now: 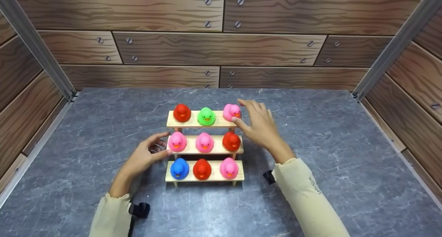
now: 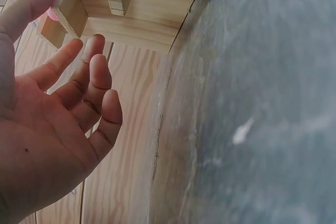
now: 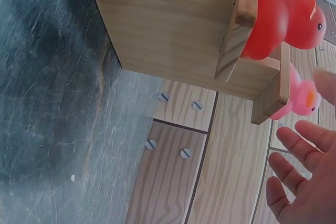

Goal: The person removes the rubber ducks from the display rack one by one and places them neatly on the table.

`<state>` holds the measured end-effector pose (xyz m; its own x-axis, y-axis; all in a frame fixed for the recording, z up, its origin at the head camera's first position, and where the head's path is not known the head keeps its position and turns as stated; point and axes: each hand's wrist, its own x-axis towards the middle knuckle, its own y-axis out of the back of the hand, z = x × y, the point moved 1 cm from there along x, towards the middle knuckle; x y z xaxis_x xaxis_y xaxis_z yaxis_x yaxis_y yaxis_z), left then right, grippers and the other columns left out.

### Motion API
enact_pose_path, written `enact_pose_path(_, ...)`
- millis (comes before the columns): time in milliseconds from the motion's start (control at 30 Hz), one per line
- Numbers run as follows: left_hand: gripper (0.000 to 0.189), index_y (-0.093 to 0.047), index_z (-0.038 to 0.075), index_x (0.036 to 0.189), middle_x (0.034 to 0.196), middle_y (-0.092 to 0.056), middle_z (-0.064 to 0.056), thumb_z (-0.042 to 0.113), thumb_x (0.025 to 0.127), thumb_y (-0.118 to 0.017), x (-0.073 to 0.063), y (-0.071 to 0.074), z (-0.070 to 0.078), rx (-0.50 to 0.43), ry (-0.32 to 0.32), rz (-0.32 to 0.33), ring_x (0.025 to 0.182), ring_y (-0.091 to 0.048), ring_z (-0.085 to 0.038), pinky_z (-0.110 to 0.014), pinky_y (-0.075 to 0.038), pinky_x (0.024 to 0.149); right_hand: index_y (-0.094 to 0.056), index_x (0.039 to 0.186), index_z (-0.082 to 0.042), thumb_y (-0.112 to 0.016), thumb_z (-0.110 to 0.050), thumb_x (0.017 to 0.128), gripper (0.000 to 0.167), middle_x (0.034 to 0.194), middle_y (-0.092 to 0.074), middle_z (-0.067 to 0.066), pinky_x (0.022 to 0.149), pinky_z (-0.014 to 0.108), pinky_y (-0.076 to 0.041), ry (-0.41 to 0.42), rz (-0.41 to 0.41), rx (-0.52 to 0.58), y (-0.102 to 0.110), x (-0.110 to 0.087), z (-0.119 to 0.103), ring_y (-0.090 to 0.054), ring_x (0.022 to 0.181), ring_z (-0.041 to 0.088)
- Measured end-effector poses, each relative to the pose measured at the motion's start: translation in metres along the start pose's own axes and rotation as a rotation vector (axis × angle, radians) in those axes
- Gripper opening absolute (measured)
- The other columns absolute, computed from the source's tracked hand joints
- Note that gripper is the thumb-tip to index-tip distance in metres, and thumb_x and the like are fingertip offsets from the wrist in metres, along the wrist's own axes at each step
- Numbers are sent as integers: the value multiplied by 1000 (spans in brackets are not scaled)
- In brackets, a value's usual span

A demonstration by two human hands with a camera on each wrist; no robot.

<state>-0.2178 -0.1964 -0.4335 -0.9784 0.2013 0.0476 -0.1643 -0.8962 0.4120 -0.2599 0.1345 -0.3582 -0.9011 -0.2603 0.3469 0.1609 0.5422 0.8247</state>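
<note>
Left hand [image 1: 143, 156]: spread, beside left end of 3-tier pale wooden stand [image 1: 218, 145] | right hand [image 1: 259, 123]: spread, beside top-right pink rubber duck [image 1: 230, 111] | stand: between hands, on grey marbled tabletop [image 1: 310, 126]

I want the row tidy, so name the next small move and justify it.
Probably have the right hand gently pinch the top-row pink duck and turn it forward: it faces rightward, unlike the green duck, and that hand is spread close beside it.
</note>
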Motion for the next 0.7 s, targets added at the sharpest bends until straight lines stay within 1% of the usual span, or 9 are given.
enact_pose_path(133, 58, -52, 2, 135, 100, -61, -14, 16, 83, -72, 0, 0, -1, 4, 12, 2, 78, -53, -15, -23, -45, 69, -49, 139, -9, -63, -38, 92, 57, 135, -55, 11, 99, 50, -35, 11, 10, 10, 0, 2, -1, -47, 117, 31)
enact_pose_path(267, 57, -52, 1, 134, 97, -61, -12, 16, 83, -72, 1, -1, -1, -5, 13, -6, 76, -52, -14, -22, -44, 67, -50, 138, -9, -63, -33, 91, 55, 135, -56, 11, 99, 50, -34, 18, 19, 22, 1, 3, -2, -46, 116, 32)
enact_pose_path(400, 57, -52, 0, 134, 94, -60, -10, 17, 83, -72, 2, -2, -2, -9, 4, -16, 75, -52, -13, -22, -43, 67, -51, 137, -10, -64, -29, 91, 52, 134, -56, 11, 98, 49, -35, 20, 31, 27, 0, 4, -1, -47, 115, 32)
enact_pose_path(600, 55, -52, -1, 133, 91, -59, -8, 15, 83, -72, 2, -1, -4, -23, -8, -14, 74, -51, -12, -22, -43, 66, -55, 133, -9, -65, -23, 90, 46, 127, -59, 11, 92, 47, -36, 47, 69, 43, -3, 6, -4, -48, 110, 32)
enact_pose_path(700, 55, -53, -2, 132, 89, -59, -6, 13, 83, -72, 1, 0, -4, -34, -11, -12, 72, -51, -11, -21, -43, 65, -56, 132, -10, -65, -22, 90, 44, 126, -60, 11, 90, 46, -36, 54, 83, 51, -6, 7, -6, -48, 108, 31)
